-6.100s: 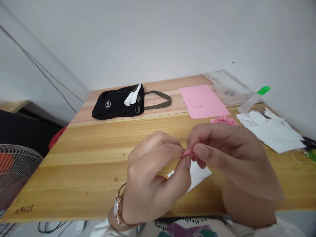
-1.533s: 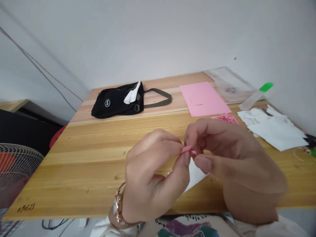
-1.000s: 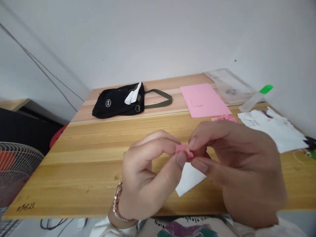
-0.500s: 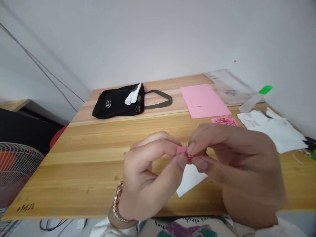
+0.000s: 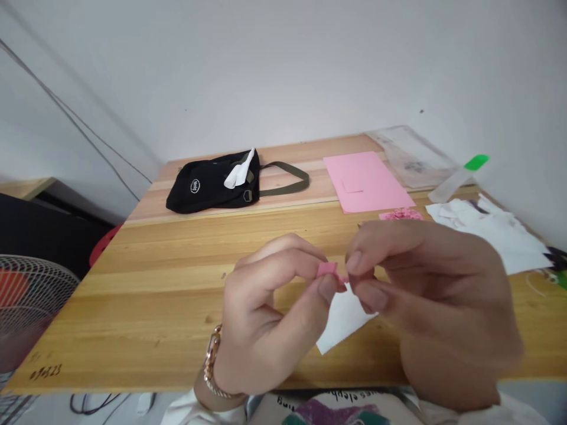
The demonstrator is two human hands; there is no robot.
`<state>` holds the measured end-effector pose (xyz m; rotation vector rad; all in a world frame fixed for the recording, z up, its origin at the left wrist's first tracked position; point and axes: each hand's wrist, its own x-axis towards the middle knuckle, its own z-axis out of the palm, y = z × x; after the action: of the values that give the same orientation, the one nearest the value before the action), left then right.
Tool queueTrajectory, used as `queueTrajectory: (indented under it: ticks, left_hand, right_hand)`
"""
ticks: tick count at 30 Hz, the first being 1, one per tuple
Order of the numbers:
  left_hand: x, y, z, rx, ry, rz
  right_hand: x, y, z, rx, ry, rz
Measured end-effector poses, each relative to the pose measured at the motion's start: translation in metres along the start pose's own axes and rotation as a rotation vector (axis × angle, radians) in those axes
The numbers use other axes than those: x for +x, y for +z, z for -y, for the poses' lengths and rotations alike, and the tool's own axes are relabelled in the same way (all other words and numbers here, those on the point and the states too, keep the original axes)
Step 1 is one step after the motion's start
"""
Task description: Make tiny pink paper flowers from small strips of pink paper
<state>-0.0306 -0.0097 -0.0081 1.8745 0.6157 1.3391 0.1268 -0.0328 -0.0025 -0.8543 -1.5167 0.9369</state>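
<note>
Between its thumb and index finger, my left hand pinches a small pink paper piece above the table. A small bit of the pink piece pokes out to the right. There my right hand has its thumb and fingertips drawn together, close to that end. Whether the right fingertips hold a scrap of it is hidden. Under the hands lies a white sheet of paper, partly covered by them. Behind the right hand shows a heap of pink paper shreds.
A pink sheet lies at the back right near a clear plastic sleeve and a green-capped bottle. Crumpled white paper sits at the right. A black bag rests at the back left. A fan stands beyond the left edge.
My right fingertips have shifted slightly right, away from the pink piece, opening a small gap. My left hand stays nearly still and keeps its pinch.
</note>
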Motion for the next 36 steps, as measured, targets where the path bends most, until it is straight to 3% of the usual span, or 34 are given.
queueTrajectory:
  ticks: [3, 7, 13, 27, 36]
  left_hand:
    - [0.001, 0.0, -0.0003, 0.016, 0.027, 0.017]
    - [0.0012, 0.0014, -0.0001, 0.037, 0.061, 0.041]
    - [0.0012, 0.0055, -0.0006, 0.066, 0.096, 0.056]
    - [0.0022, 0.0066, -0.0004, 0.109, 0.096, 0.032]
    - [0.0025, 0.0073, 0.0004, 0.086, 0.104, 0.024]
  right_hand:
    - [0.003, -0.002, 0.0014, 0.077, 0.103, -0.017]
    - [0.007, -0.0033, 0.0016, 0.206, 0.248, 0.078]
    - [0.0078, -0.0042, 0.0008, 0.286, 0.354, 0.133]
    - [0.0071, -0.0053, 0.0022, 0.184, 0.372, 0.132]
    - [0.0077, -0.0071, 0.0021, 0.123, 0.307, 0.175]
